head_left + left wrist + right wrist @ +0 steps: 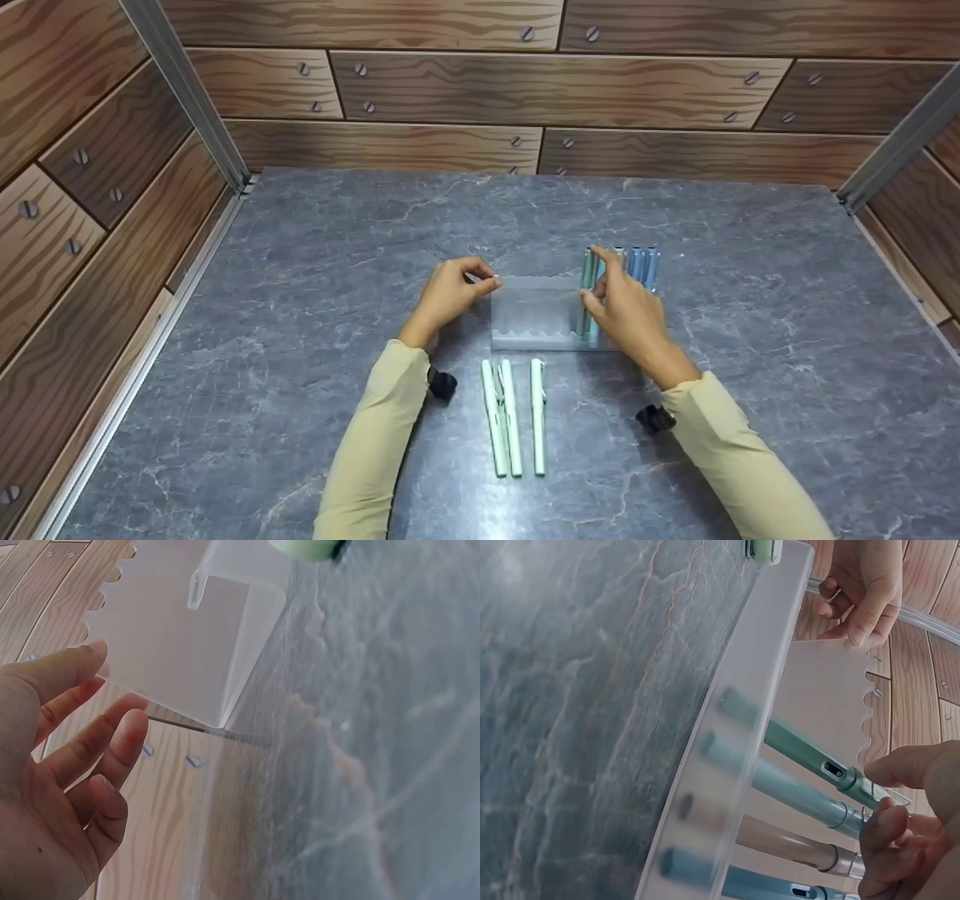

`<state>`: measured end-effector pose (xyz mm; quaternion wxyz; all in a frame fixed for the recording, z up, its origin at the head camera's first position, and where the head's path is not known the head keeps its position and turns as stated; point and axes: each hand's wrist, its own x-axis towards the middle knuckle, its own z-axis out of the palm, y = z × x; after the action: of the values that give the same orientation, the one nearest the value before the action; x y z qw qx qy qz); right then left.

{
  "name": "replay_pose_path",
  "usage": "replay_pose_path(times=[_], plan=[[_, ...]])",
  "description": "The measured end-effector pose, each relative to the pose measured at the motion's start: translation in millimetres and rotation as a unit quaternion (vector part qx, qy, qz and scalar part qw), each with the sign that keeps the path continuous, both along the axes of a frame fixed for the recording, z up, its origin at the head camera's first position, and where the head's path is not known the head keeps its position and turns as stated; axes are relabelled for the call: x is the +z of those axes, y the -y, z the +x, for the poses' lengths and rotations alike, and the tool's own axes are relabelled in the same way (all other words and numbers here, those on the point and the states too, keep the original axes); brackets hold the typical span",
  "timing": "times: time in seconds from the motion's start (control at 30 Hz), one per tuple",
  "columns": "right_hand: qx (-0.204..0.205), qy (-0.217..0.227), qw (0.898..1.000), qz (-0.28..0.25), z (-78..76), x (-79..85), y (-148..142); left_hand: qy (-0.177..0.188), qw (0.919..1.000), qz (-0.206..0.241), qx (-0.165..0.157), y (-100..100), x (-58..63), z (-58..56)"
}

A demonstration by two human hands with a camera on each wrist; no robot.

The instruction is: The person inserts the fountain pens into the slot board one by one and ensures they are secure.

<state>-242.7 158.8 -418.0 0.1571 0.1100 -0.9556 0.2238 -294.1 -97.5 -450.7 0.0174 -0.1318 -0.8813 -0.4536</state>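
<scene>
A frosted clear pen stand [536, 307] with notched edges stands on the table. My left hand [454, 289] pinches its upper left corner between thumb and fingertips; the left wrist view shows the other fingers loosely bent. At the stand's right part, my right hand [626, 307] holds the capped end of a dark green pen [802, 746] between thumb and fingers, while the pen's lower end sits behind the stand's front lip. Beside it in the stand lie a light teal pen [799, 791], a brownish pen [784, 846] and blue pens [651, 264], partly hidden by the right hand.
Three mint green pens, a left one [493, 420], a middle one [511, 420] and a right one [538, 420], lie on the grey marbled table [300, 225] in front of the stand. Wood-patterned walls [450, 86] enclose the back and sides.
</scene>
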Motion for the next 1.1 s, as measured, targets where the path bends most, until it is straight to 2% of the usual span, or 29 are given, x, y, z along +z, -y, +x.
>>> replay_pose_path(times=[0.33, 0.6, 0.77, 0.93, 1.1], plan=[[0.009, -0.003, 1.000, -0.012, 10.1, 0.1, -3, 0.005, 1.0000, 0.003, -0.004, 0, 0.3, 0.8], [0.048, 0.040, 0.998, -0.009, 28.8, 0.5, 2, 0.001, 1.0000, 0.002, -0.003, 1, 0.1, 0.3], [0.073, 0.072, 0.994, -0.022, 35.0, -0.2, 5, -0.008, 1.0000, 0.004, 0.000, 1, -0.1, 0.3], [0.112, 0.115, 0.985, -0.060, 38.7, -0.1, 6, -0.005, 1.0000, -0.001, 0.000, 1, 0.8, 1.0], [0.159, 0.184, 0.965, -0.095, 42.4, -2.7, 5, 0.002, 1.0000, -0.003, 0.001, 0, 2.0, 1.2]])
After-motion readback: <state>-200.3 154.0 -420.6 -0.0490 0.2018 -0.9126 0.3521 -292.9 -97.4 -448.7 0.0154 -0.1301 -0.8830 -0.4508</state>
